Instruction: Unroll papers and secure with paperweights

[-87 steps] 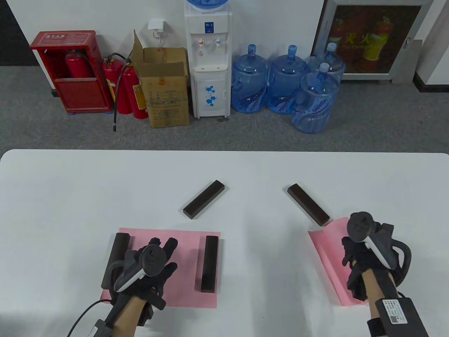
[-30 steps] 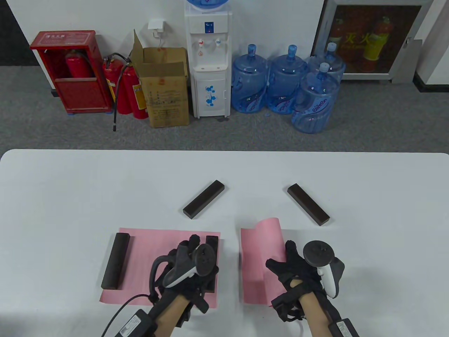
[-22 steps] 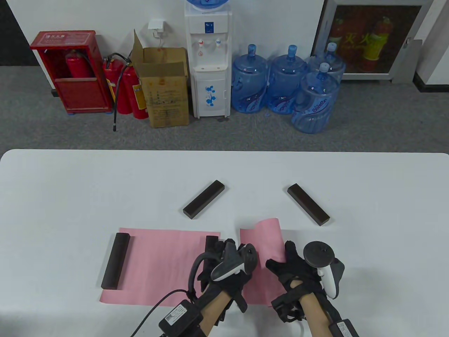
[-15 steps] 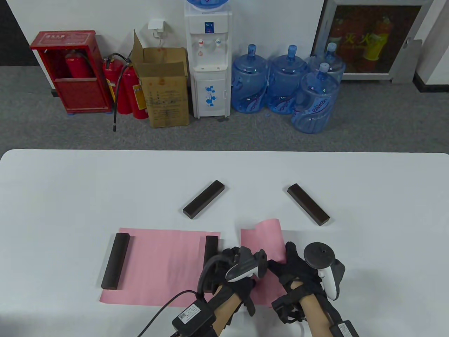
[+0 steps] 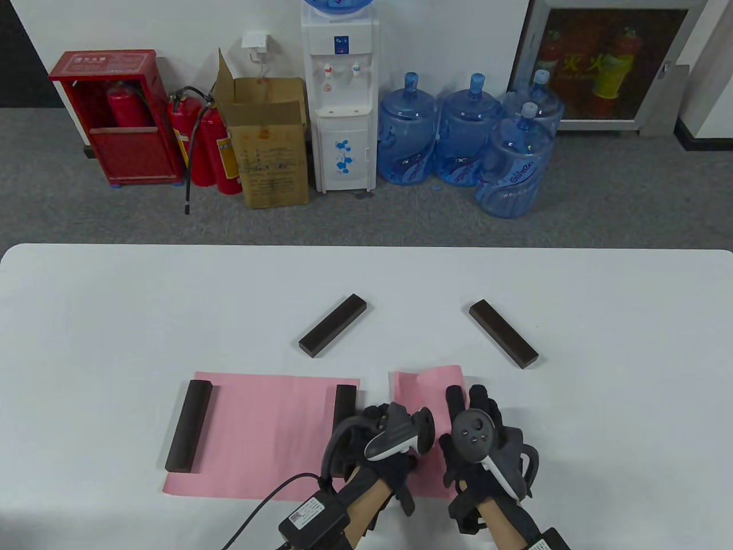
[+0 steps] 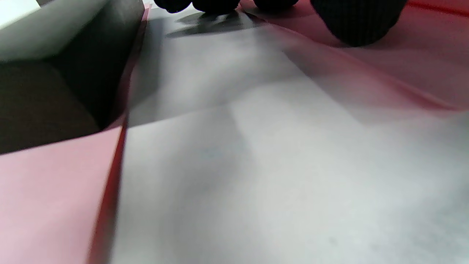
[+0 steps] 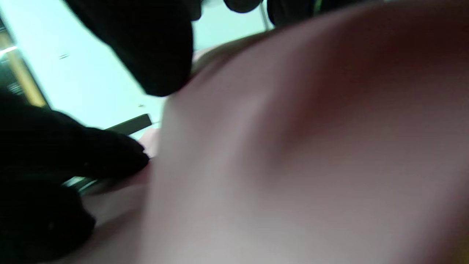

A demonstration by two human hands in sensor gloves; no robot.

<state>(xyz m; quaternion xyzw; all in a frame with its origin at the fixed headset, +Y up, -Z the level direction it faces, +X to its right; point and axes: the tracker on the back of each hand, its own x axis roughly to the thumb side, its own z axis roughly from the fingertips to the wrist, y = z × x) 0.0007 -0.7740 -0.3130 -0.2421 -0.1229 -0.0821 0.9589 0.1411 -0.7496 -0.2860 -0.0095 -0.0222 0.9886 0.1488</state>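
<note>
A pink paper [image 5: 269, 435] lies flat under two dark paperweights, one at its left end [image 5: 189, 425] and one at its right end [image 5: 345, 404]. A second pink paper [image 5: 426, 385] lies right of it, still curled. My left hand [image 5: 378, 413] presses its fingertips [image 6: 359, 18] on this paper's left edge [image 6: 403, 66]. My right hand [image 5: 467, 401] rests flat on the curl with fingers stretched out, and the paper fills the right wrist view [image 7: 311, 146]. Two free paperweights lie further back, one left [image 5: 332, 325] and one right [image 5: 503, 341].
The white table [image 5: 114, 321] reaches past both papers on all sides. The right paperweight of the first paper sits close beside my left hand [image 6: 55, 91]. A cable [image 5: 263, 504] trails from my left wrist toward the near edge.
My right hand brought the second paper in from the right, then turned palm down onto its curl. My left hand moved from the first paper to the second paper's left edge.
</note>
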